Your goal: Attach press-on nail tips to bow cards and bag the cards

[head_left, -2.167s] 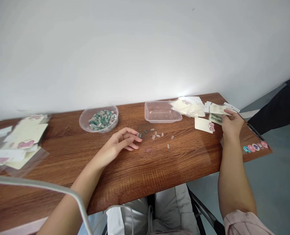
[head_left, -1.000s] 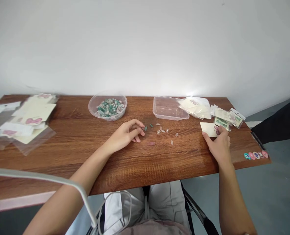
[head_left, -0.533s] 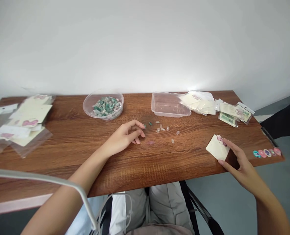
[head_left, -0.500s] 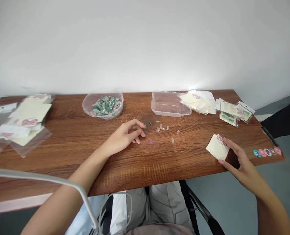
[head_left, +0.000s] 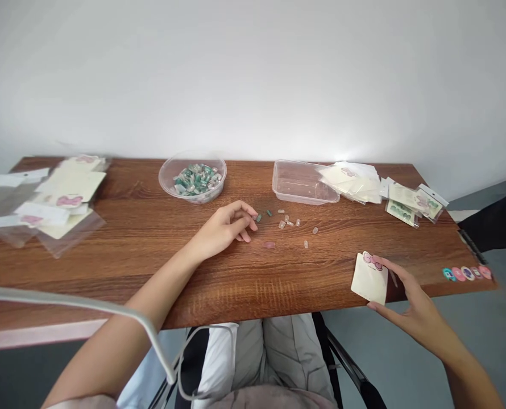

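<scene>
Already, green pieces (head_left: 401, 212) sit in packs (head_left: 407, 196); the card (head_left: 370, 282), pinched by the right hand (head_left: 421, 311) near the front of the surface (head_left: 231, 287), shows none; loose pieces (head_left: 282, 225) lie unpacked by the left hand (head_left: 223, 232), fingers slackly parted

Card (head_left: 369, 282) moved and turned.
The right hand (head_left: 421, 318) is now away from the packs (head_left: 402, 213), holding the card by its edges near the table's front edge (head_left: 278, 304); the pink bow (head_left: 371, 261) now faces far side.
</scene>
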`<state>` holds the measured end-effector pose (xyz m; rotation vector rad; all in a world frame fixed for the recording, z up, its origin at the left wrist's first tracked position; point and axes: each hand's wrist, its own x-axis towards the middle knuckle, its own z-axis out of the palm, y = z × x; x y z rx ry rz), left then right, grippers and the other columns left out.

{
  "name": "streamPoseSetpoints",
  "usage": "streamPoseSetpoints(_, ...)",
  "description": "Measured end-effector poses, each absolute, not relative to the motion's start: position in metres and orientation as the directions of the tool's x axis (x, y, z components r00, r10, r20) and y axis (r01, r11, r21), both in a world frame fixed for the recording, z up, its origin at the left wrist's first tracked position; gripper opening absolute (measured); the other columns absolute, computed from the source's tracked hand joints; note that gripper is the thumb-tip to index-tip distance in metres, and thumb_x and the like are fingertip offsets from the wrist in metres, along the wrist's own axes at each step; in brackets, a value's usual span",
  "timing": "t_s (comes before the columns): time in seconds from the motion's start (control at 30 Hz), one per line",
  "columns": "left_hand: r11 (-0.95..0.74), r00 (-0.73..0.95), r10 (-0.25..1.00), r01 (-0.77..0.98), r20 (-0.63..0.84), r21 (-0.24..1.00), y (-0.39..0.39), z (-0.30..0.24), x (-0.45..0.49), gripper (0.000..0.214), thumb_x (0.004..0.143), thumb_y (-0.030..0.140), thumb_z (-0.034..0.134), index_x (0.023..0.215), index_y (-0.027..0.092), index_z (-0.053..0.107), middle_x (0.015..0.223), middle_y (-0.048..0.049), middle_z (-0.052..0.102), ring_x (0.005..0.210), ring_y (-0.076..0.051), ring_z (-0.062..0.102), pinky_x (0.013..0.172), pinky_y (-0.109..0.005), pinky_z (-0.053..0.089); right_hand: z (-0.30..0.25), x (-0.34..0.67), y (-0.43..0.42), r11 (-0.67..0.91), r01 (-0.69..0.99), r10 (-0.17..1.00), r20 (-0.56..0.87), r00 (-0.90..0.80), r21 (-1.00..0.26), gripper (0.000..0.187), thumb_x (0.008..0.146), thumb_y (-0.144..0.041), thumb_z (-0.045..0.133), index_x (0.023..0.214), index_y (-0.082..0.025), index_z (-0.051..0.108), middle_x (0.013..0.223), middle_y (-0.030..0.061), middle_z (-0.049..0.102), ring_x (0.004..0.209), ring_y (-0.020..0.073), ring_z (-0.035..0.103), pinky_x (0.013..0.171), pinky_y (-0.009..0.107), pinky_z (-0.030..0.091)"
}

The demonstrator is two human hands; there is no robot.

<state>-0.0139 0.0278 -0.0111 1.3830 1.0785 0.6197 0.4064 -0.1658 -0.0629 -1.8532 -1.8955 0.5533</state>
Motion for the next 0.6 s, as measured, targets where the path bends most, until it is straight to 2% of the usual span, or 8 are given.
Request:
streamPoseSetpoints(0.2, 0.139, 0.413, 0.882, 0.23, -0.225, 0.963, 0.03, -0.011, -0.013, 0.022, 0.092, 0.035, 0.063, 0.104, 0.017, 0.06, 0.088, -0.0032, 0.074, 0.062, -0.014, 0.069, 0.061, -0.029, 0.054, -0.065, 0.414, -0.156, 0.064, 0.877, 0.998, 0.032, -0.055, -0.475, 0.093, 0.084, -0.059, 0.076, 0.161, -0.034, 0.031, 0.162, 0.0126, 0.047, 0.146, 0.0402, 0.047, 0.117, 0.057, 0.045)
streamPoseSetpoints(0.3, 0.14, 0.421, 0.879, 0.219, -0.223, 0.966, 0.03, -0.011, -0.012, 0.024, 0.092, 0.038, 0.063, 0.103, 0.017, 0.06, 0.087, -0.0032, 0.074, 0.061, -0.014, 0.069, 0.061, -0.029, 0.054, -0.065, 0.415, -0.153, 0.086, 0.887, 0.996, 0.034, -0.079, -0.453, 0.088, 0.085, -0.058, 0.076, 0.159, -0.034, 0.034, 0.158, 0.0118, 0.052, 0.141, 0.039, 0.052, 0.115, 0.054, 0.048)
streamPoseSetpoints(0.4, 0.133, 0.428, 0.879, 0.203, -0.211, 0.97, 0.028, -0.011, -0.012, 0.027, 0.091, 0.041, 0.066, 0.102, 0.017, 0.06, 0.086, -0.0037, 0.075, 0.061, -0.015, 0.069, 0.061, -0.029, 0.054, -0.064, 0.411, -0.153, 0.104, 0.887, 0.994, 0.058, -0.088, -0.449, 0.084, 0.085, -0.054, 0.075, 0.157, -0.034, 0.036, 0.154, 0.0118, 0.055, 0.138, 0.0386, 0.056, 0.114, 0.055, 0.048)
streamPoseSetpoints(0.6, 0.138, 0.434, 0.876, 0.189, -0.209, 0.972, 0.026, -0.01, -0.011, 0.027, 0.092, 0.04, 0.065, 0.104, 0.017, 0.061, 0.088, -0.0043, 0.075, 0.061, -0.015, 0.07, 0.061, -0.028, 0.054, -0.066, 0.401, -0.162, 0.141, 0.891, 0.99, 0.086, -0.115, -0.431, 0.091, 0.088, -0.048, 0.074, 0.164, -0.033, 0.026, 0.158, 0.0131, 0.052, 0.143, 0.039, 0.053, 0.115, 0.057, 0.049)
